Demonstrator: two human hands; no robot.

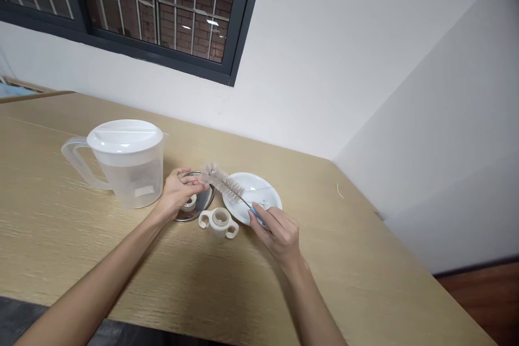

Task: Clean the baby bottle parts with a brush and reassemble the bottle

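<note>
My right hand (279, 232) is closed around the blue handle of a bottle brush (227, 184), its pale bristles pointing up and left. Close to the bristle tip is my left hand (180, 189), fingers stretched out and apart, the fingertips at the bristles; whether they press on them I cannot tell. Beneath that hand lies a round metal tray (208, 199) with a small white ring-shaped part (190, 204) on it, partly covered. A clear baby bottle with a cream two-handled collar (220, 217) stands between my hands. Behind the brush sits a white plate (253, 179) with small thin items on it.
A lidded translucent pitcher (133, 173) holding clear liquid stands left of my left hand, its handle facing left. A thin pale strip (339, 191) lies on the wooden table (365, 281) at right. The white wall and a barred window (162, 5) border the far side.
</note>
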